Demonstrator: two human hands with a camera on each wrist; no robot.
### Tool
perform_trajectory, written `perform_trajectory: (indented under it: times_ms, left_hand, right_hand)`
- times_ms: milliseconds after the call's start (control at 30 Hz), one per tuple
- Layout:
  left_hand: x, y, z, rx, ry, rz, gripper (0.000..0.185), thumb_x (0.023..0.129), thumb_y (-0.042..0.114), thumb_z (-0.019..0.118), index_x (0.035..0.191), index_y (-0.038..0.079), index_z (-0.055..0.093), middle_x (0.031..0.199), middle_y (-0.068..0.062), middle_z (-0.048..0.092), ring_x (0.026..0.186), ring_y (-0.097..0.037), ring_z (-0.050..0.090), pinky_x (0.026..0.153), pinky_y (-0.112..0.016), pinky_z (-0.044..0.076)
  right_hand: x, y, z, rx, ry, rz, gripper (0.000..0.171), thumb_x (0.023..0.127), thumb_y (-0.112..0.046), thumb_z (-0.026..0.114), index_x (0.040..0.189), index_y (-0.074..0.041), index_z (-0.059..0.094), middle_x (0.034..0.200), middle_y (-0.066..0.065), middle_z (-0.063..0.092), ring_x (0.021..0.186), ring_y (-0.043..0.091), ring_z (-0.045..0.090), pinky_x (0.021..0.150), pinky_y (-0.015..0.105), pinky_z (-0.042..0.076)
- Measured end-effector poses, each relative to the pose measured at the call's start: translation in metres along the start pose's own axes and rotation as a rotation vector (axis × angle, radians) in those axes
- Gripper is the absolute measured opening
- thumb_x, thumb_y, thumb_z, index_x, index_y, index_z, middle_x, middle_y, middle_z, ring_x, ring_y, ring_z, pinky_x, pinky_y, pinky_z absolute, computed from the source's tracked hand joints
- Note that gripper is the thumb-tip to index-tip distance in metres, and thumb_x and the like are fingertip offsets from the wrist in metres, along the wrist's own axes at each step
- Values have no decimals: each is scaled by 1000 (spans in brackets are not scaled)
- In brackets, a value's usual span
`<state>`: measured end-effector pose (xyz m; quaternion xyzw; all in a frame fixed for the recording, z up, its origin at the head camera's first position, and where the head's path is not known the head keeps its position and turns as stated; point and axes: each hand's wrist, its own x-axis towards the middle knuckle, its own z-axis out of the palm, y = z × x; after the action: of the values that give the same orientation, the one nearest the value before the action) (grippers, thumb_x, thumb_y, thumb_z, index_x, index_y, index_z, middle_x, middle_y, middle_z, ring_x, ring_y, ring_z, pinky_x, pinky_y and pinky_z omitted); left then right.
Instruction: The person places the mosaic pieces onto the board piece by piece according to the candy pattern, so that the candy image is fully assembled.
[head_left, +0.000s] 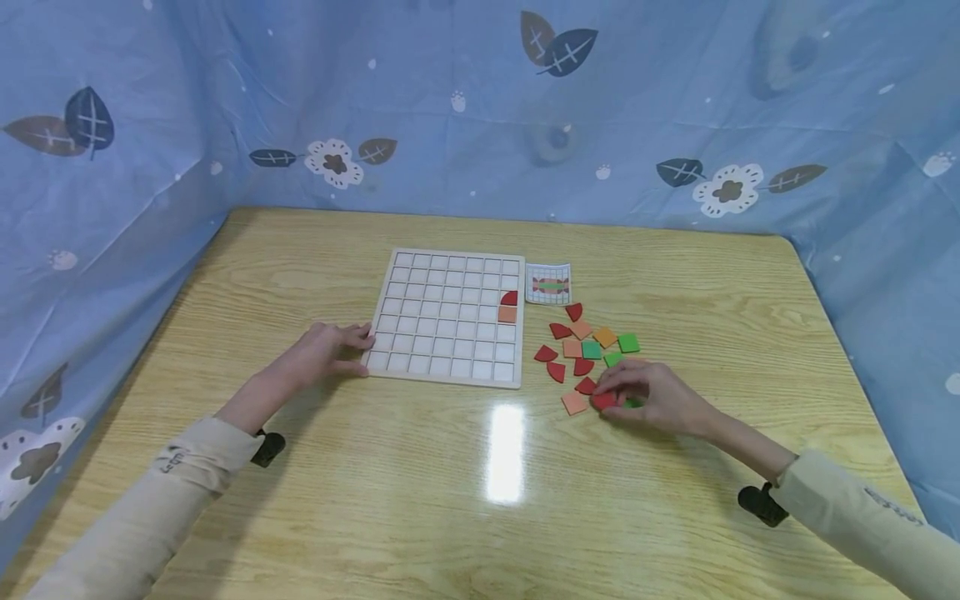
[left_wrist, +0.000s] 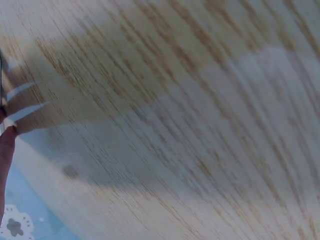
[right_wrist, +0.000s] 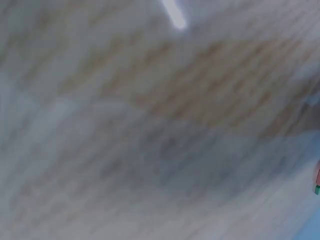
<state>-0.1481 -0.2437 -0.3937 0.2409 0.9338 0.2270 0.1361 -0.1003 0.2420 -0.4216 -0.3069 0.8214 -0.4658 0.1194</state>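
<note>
A pale square grid board lies on the table, and two tiles sit in its right-hand column: a red quarter-circle tile and a salmon square tile. Against the board's left edge rest the fingers and thumb of my left hand, not wrapped round it. My right hand pinches another red quarter-circle tile between thumb and fingers, low over the table among loose tiles. Part of a green tile shows beneath that hand. Both wrist views show mostly bare wood, with only fingertips at their edges.
Right of the board lie several loose tiles, among them an orange square, a green square and a teal square. A small pattern card touches the board's upper right side. Blue patterned cloth surrounds the table.
</note>
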Motion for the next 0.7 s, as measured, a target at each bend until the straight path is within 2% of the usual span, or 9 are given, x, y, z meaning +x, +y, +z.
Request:
perform_trajectory:
  times_ms: [200,367,433,633,700]
  left_hand:
    - [0,0,1,1,0,2,54,76,12,78,122,-9,58,136,-26,45,128,-43,40,104,-56,33]
    - [0,-1,1,2,1,4,54,76,12,78,122,-9,58,136,-26,44,128,-43,39,104,-55,34]
    - [0,-1,1,3,4,6,54,76,12,78,122,-9,58,136,-26,44,128,-43,40,104,-55,34]
    - [0,-1,1,11,9,11,54,76,12,78,122,-8,58,136,-26,45,128,-43,40,103,-55,35]
    - [0,-1,0,12,8,12,54,77,13,78,122,-8,58,136,-26,45,128,-44,40,103,-55,35]
  right_hand:
    - [-3,0,3,84,55,147,26,79,2,76,104,4,70,101,15,67,77,9,61,71,18,54]
    - [-4,-1,4,76,60,199,26,79,3,75,104,5,70,102,16,68,80,8,65,73,18,55]
    - [-3,-2,4,59,56,190,27,79,4,75,105,5,70,102,16,69,81,9,66,73,18,55]
    - [-3,-4,4,-49,49,71,25,79,8,73,103,-1,72,98,8,70,82,10,64,70,19,56]
    - [-3,-5,4,-66,49,56,23,80,8,72,101,-3,73,97,7,71,82,9,63,69,19,55]
